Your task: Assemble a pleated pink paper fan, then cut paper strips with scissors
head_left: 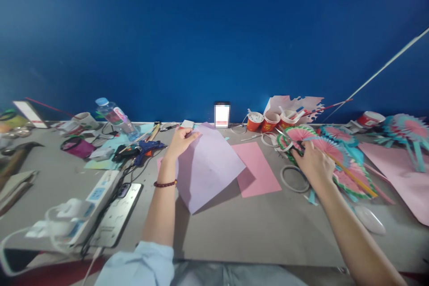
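Observation:
A sheet of lilac paper [211,170] is raised off the table, tilted, with its upper left edge pinched in my left hand [182,143]. A sheet of pink paper [258,170] lies flat, partly under the lilac one. My right hand [315,163] is closed around the dark handles of scissors [284,134], whose blades point up and left. Under and beside that hand lie folded paper fans [355,174] in pink, green and blue. A roll of tape [295,178] rests just left of my right wrist.
Red paper cups [271,121] stand along the blue wall, near a lit phone [222,115]. To the left are a blue glue gun [147,148], a tilted water bottle [117,116], a power strip [97,196] and a phone [117,214]. A white mouse [369,220] sits at the right.

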A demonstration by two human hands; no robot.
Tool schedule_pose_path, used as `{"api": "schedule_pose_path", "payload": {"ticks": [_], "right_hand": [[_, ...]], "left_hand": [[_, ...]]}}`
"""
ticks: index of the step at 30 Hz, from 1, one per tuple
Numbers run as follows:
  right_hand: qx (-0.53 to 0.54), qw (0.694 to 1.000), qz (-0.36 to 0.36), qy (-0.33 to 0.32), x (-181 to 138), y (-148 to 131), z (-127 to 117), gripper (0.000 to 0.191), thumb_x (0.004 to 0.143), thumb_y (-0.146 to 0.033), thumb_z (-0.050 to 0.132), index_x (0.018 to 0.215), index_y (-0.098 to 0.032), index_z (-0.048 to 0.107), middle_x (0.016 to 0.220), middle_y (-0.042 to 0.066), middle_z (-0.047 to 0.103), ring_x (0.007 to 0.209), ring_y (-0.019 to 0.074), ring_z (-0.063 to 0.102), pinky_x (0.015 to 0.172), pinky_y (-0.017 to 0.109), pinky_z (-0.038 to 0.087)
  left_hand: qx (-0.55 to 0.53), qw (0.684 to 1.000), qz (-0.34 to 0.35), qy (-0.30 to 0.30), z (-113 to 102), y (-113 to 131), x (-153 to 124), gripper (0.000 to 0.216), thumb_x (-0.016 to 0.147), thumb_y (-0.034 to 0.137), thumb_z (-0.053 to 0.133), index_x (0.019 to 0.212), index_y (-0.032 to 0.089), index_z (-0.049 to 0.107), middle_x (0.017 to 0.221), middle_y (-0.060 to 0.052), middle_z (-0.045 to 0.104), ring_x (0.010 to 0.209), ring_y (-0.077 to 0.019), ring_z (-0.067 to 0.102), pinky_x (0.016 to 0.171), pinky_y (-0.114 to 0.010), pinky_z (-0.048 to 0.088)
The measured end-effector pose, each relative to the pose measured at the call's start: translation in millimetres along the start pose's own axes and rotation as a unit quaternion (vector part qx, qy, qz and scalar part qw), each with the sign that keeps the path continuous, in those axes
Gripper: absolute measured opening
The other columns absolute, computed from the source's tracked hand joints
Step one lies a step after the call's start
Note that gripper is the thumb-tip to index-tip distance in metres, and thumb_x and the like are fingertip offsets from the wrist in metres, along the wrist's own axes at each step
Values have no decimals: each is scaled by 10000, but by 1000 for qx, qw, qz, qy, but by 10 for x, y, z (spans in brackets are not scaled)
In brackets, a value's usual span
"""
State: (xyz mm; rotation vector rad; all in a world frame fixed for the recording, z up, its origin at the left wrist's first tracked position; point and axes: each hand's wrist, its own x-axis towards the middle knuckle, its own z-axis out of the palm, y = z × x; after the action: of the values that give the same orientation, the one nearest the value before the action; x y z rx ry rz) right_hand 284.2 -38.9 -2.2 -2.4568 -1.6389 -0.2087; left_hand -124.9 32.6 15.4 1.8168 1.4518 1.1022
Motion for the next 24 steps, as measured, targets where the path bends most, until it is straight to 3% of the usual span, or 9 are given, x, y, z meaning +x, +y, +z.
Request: {"api": "schedule_pose_path", "payload": {"ticks": [5,8,13,18,21,24], "right_hand": [[49,996,62,-31,93,26,-32,505,828,-574,486,1122,-178,594,931,164,688,869,350,650,685,400,441],[47,997,52,-10,109,31,-1,556,810,-591,494,1145,-152,566,986,177,662,903,359,622,679,405,439],[-31,984,-46,169,194,40,18,463,845,-380,545,1192,-76,507,1077,213,581,1023,351,508,748,401,416],[-100,959,-163,207,334,52,-3,334,854,-181,515,1179,-104,510,1054,167,573,1011,300,449,798,386,364],[-51,966,-114,225,428,115,-28,365,856,-244,534,1193,-106,509,1096,193,561,1042,313,431,813,402,334],[94,977,-28,188,544,227,-80,383,849,-365,536,1124,-99,535,1020,210,580,963,293,481,760,399,352]], "left_hand": [[-9,1000,1,3,4,16,-8,302,723,455,665,659,163,627,555,28,458,569,-127,419,530,-250,270],[-5,1000,6,3,4,31,-16,304,734,453,657,649,163,620,539,36,428,544,-116,388,522,-249,259],[-8,1000,13,-5,15,43,-17,305,743,440,647,629,160,608,527,40,414,534,-109,371,524,-246,258],[1,1000,10,-14,15,66,-17,293,742,434,634,640,160,615,533,37,431,546,-114,386,521,-242,252],[1,1000,9,-16,8,91,-23,286,742,425,632,643,157,618,540,37,437,545,-110,382,519,-241,247],[0,1000,6,-18,6,113,-29,288,741,427,631,641,157,615,541,38,432,548,-110,381,520,-242,244]]}}
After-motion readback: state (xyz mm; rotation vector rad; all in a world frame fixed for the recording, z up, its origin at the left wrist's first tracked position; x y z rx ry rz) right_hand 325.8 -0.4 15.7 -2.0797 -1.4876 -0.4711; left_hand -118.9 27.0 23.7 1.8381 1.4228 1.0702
